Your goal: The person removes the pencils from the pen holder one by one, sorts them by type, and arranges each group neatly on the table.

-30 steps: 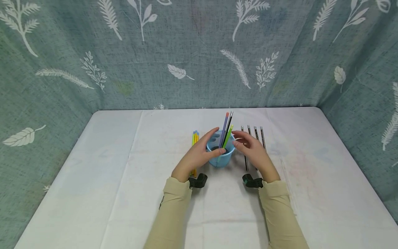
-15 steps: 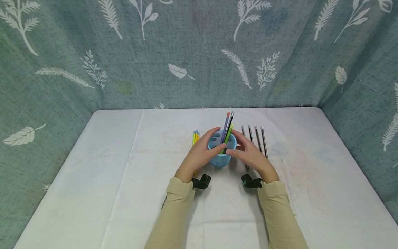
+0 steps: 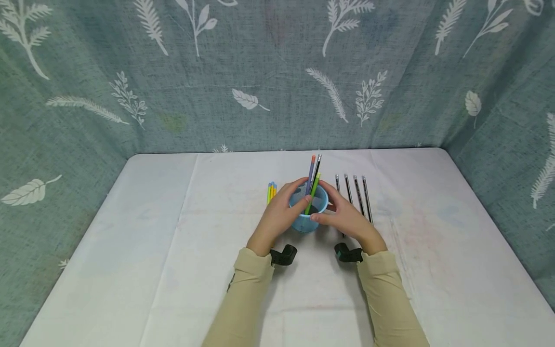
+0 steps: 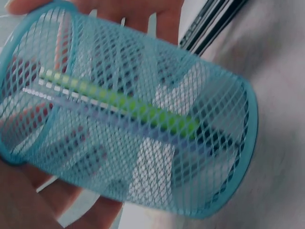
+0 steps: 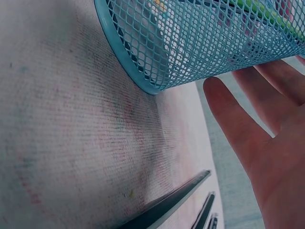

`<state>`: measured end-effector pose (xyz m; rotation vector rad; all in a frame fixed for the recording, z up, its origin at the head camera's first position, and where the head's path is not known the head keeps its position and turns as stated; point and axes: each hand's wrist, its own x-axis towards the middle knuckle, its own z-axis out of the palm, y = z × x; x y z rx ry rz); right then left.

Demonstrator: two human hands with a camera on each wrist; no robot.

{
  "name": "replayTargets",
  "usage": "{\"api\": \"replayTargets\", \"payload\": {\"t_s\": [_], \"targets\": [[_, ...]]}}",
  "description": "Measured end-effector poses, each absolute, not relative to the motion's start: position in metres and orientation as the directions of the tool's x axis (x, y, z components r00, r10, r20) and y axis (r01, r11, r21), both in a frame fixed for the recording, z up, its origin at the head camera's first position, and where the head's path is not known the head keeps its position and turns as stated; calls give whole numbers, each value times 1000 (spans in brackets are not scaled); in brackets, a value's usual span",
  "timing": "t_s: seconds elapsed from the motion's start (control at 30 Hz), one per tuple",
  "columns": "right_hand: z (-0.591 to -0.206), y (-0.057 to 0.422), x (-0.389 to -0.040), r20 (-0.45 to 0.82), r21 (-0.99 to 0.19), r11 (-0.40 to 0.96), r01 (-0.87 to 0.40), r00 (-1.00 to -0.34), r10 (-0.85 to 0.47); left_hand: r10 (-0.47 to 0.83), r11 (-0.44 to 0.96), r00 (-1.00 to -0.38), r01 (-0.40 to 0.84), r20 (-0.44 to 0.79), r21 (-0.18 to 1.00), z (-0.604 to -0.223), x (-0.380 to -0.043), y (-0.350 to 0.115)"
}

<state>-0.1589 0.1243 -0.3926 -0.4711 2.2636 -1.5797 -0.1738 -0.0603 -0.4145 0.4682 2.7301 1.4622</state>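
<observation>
A light blue mesh pen cup (image 3: 305, 225) stands between both hands, holding a purple pencil (image 3: 310, 177), a black pencil (image 3: 318, 165) and a short bright green pen-like stick (image 3: 314, 193). The left hand (image 3: 276, 216) grips the cup's left side, its thumb over the near rim. On the opposite side, the right hand (image 3: 348, 220) curls round the wall, thumb at the front. In the left wrist view the mesh cup (image 4: 214, 109) shows fingers on both sides. The right wrist view shows the cup's base rim (image 5: 125, 62) close to the cloth; contact is unclear.
Several black pencils (image 3: 367, 198) lie side by side right of the cup, partly under the right hand. Yellow and green pencils (image 3: 271, 189) lie on the left, mostly hidden by the left hand. A white cloth (image 3: 130, 260) covers the table; a leaf-patterned curtain (image 3: 277, 115) surrounds it.
The right hand has closed in from beside the cup and now holds it, thumb moved to the front. The left hand has shifted slightly right. The pencils in the cup lean slightly further left.
</observation>
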Motion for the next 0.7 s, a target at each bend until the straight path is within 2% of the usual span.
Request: {"api": "replayTargets", "payload": {"t_s": [0.4, 0.7], "targets": [[-392, 125, -159, -100, -936, 345, -76, -880, -464, 110, 454, -985, 166, 130, 875, -413, -173, -50], [-392, 128, -158, -84, -941, 327, -82, -883, -463, 89, 464, -975, 223, 205, 857, -416, -174, -43]]}}
